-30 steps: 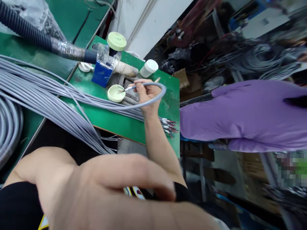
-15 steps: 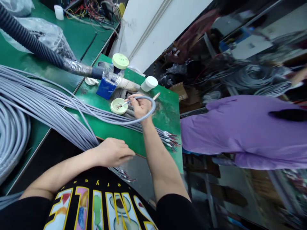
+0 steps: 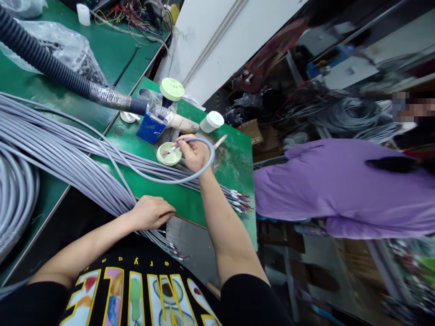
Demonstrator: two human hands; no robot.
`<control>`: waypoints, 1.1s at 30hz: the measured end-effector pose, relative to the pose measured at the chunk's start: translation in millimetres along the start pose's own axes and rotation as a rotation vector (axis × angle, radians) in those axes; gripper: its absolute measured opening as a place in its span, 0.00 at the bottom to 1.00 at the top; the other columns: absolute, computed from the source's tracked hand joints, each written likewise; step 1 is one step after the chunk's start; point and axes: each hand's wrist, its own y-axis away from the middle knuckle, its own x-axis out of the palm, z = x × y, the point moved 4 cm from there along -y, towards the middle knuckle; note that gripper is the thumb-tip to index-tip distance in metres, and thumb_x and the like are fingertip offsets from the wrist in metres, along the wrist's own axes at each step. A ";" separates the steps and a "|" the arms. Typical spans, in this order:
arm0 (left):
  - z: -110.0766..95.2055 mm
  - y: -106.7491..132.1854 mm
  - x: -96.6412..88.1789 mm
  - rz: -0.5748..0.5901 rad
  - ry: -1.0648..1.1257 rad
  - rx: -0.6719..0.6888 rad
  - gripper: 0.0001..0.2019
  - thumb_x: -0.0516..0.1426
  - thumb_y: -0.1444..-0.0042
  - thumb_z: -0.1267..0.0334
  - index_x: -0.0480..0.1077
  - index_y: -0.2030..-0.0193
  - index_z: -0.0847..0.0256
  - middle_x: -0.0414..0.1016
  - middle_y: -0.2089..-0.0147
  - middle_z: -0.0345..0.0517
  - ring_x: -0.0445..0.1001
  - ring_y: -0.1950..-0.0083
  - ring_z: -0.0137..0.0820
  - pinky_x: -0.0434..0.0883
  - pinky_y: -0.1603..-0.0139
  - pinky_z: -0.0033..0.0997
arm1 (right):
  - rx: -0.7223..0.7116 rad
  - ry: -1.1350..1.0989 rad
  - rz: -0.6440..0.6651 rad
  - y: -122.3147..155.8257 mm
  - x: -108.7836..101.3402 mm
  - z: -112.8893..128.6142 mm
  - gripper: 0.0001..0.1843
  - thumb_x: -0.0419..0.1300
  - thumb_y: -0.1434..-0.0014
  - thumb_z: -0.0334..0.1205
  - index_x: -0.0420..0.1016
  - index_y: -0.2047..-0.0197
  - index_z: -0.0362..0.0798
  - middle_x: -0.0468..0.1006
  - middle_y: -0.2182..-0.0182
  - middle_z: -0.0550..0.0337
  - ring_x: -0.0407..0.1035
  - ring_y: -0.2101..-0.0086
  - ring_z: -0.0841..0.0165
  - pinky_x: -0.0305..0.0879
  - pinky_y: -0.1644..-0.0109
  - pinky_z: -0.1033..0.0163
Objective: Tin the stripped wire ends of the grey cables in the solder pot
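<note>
My right hand is closed on the end of a grey cable that loops round behind it. The cable's stripped wire tips fan out over a small pale green dish on the green table. My left hand lies with curled fingers on a thick bundle of grey cables where it runs off the table's near edge. More stripped cable ends stick out past the table's right side.
A black corrugated hose crosses the bench to a blue box. A pale green lid and a white jar stand behind the dish. A person in a purple top is close on the right. Coiled grey cable lies at left.
My left hand dropped from right in front of the camera down onto the cable bundle at the table edge. My right hand stayed at the dish with the cable end.
</note>
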 end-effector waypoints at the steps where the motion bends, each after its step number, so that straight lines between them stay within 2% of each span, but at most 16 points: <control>1: -0.1 0.0 -0.2 -0.014 -0.002 0.008 0.14 0.48 0.35 0.61 0.73 0.63 0.61 0.76 0.73 0.42 0.73 0.70 0.27 0.62 0.71 0.27 | 0.000 0.007 0.003 -0.1 0.6 -0.2 0.16 0.54 0.40 0.52 0.72 0.67 0.48 0.79 0.73 0.58 0.72 0.72 0.67 0.70 0.66 0.61; 8: -2.0 0.2 -2.7 -0.071 0.007 0.047 0.13 0.49 0.35 0.63 0.73 0.64 0.62 0.76 0.73 0.41 0.72 0.72 0.26 0.61 0.72 0.28 | -0.010 0.016 0.003 0.0 -2.5 7.5 0.14 0.55 0.39 0.49 0.72 0.66 0.48 0.79 0.73 0.58 0.73 0.72 0.68 0.69 0.65 0.62; 14: -1.6 -0.5 -5.0 -0.059 -0.007 0.052 0.13 0.48 0.35 0.62 0.72 0.63 0.62 0.75 0.74 0.41 0.72 0.72 0.26 0.61 0.71 0.27 | -0.025 0.151 -0.120 -8.6 -41.5 14.0 0.11 0.54 0.38 0.46 0.71 0.64 0.48 0.79 0.71 0.58 0.74 0.70 0.66 0.70 0.63 0.60; 18: -2.0 -2.8 -10.1 -0.061 -0.001 0.069 0.13 0.48 0.35 0.62 0.72 0.63 0.62 0.75 0.74 0.41 0.72 0.72 0.26 0.62 0.72 0.27 | 0.013 0.376 -0.179 -17.1 -70.5 -5.3 0.10 0.53 0.39 0.44 0.72 0.65 0.49 0.78 0.73 0.57 0.74 0.68 0.63 0.70 0.60 0.57; 22: -3.2 -5.6 -14.2 -0.061 0.000 0.089 0.12 0.48 0.35 0.63 0.72 0.63 0.62 0.75 0.75 0.40 0.72 0.73 0.26 0.61 0.74 0.26 | 0.083 0.517 -0.199 -21.9 -84.9 -38.3 0.11 0.51 0.39 0.43 0.72 0.65 0.49 0.79 0.71 0.55 0.74 0.64 0.59 0.70 0.56 0.53; 26: -3.6 -6.7 -15.5 -0.070 0.001 0.103 0.12 0.48 0.35 0.64 0.72 0.62 0.62 0.75 0.74 0.41 0.72 0.73 0.26 0.62 0.73 0.26 | 0.125 0.537 -0.193 -24.4 -85.4 -63.2 0.12 0.50 0.39 0.42 0.73 0.63 0.48 0.79 0.69 0.53 0.73 0.58 0.56 0.68 0.53 0.50; 33: -2.3 -6.7 -15.0 -0.040 -0.007 0.086 0.13 0.47 0.34 0.63 0.72 0.62 0.62 0.75 0.74 0.42 0.72 0.73 0.25 0.62 0.73 0.25 | 0.159 0.503 -0.194 -28.7 -78.7 -81.2 0.12 0.49 0.39 0.41 0.73 0.61 0.49 0.80 0.64 0.52 0.73 0.57 0.56 0.66 0.50 0.49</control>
